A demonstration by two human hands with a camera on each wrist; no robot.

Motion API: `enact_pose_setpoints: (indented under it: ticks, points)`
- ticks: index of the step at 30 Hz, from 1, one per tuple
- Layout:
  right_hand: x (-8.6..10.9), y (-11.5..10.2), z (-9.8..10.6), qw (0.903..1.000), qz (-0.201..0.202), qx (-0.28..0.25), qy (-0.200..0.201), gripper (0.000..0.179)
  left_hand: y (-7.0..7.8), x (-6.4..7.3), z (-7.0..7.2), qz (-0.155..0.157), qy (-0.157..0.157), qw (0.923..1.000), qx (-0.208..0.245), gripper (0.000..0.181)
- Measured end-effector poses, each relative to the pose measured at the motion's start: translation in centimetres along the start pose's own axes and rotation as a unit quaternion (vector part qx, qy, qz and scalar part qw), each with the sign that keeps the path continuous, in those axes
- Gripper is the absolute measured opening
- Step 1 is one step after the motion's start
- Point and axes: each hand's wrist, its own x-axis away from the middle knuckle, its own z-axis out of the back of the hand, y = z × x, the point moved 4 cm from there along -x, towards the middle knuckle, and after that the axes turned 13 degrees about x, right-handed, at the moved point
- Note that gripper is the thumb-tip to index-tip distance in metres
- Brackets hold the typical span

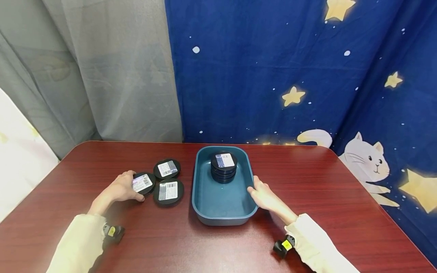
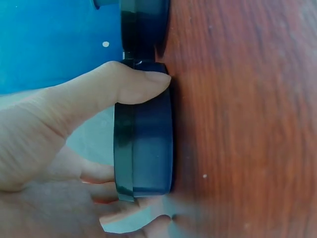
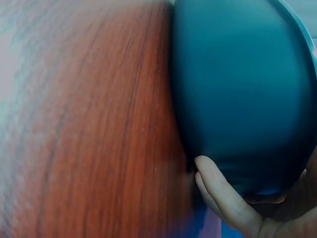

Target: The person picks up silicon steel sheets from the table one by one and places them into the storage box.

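At the left, black tub: label upward, apparently resting on the worktop.
Left grip: curled around that tub, thumb on the near side, fingers reaching the far side; taking hold seems the step in hand.
Hold: best squeezed evenly across the tub's middle, on its side wall and not the lid alone.
Back tub and front tub: just beside the held one, perhaps touching; a straight, level lift would avoid dragging them.
Blue bin: upright, right of the loose tubs.
Right grip: grasping the bin's right wall, thumb at the rim; light pressure should steady it without tipping.
Stack of tubs: towards the bin's back; any jolt could shift it.
Curtain: blue with stars, behind the worktop.
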Motion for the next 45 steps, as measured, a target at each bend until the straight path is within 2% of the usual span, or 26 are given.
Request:
enact_pose_setpoints:
  ticks: [4, 9, 15, 26, 34, 41, 45]
  points:
    - [0.0, 0.0, 0.1, 0.9999, 0.004, 0.002, 0.009, 0.036, -0.1, 0.3, 0.3, -0.001, 0.006, 0.9999, 0.016, 0.084]
    - [0.0, 0.0, 0.0, 0.9999, 0.003, 0.002, 0.01, 0.036, -0.2, 0.4, 0.5, 0.019, 0.018, 0.9988, 0.042, 0.084]
    - [0.0, 0.0, -0.1, 1.0, 0.002, -0.001, 0.008, 0.035, -0.2, 0.5, 0.7, 0.032, 0.043, 0.9972, 0.052, 0.085]
    - [0.0, 0.1, 0.0, 1.0, 0.002, -0.003, 0.004, 0.036, 0.3, 0.5, 1.0, 0.005, 0.077, 0.9954, 0.057, 0.087]
    - [0.0, 0.1, -0.1, 1.0, 0.001, -0.007, 0.005, 0.036, 0.7, 0.6, 1.0, -0.001, 0.109, 0.9913, 0.074, 0.085]
    - [0.0, 0.2, -0.2, 1.0, -0.001, -0.006, 0.001, 0.036, 1.8, 0.5, 0.7, -0.015, 0.121, 0.9888, 0.085, 0.084]
    - [0.0, 0.2, -0.2, 1.0, 0.0, -0.006, 0.004, 0.036, 2.8, 0.4, 0.5, -0.034, 0.13, 0.9868, 0.091, 0.084]
